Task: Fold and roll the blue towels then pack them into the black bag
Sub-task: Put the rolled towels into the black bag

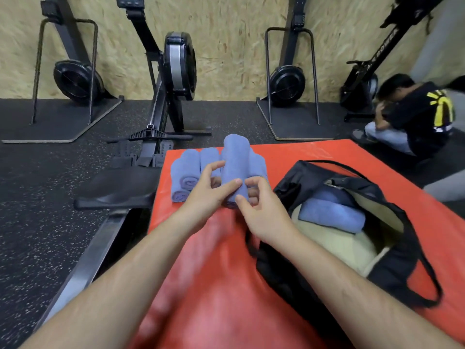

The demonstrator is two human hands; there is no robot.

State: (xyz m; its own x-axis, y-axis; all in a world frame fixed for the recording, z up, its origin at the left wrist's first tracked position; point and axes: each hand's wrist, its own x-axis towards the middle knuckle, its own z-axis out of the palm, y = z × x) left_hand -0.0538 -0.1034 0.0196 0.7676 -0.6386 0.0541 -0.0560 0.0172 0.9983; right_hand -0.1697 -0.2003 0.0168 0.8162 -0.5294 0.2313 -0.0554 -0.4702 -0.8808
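Blue held roll (235, 170): one rolled towel, raised over the far left corner of the red mat (214, 285), far end tipped upward.
Left hand (201, 195): thumb pressed on the held roll's near end, fingers curled at its left side, index finger stretched out; it pinches the roll.
Right hand (259, 207): thumb and curled fingers pinch the same near end from the right.
Waiting rolls (185, 172): at least three, touching side by side at the mat's far left corner, partly hidden behind the held roll.
Black bag (397, 268): open, lying along the mat's right edge, pale lining showing.
Packed towels (329, 212): apparently two blue rolls, lying inside the bag.
Done: folding and rolling look finished, since no flat towel is in sight; packing is begun.
Remaining: the held roll and the rest at the corner are not yet in the bag.
Surroundings: rowing machine (176, 66) beyond the mat's far edge; second person (415, 114) crouched past its far right corner.
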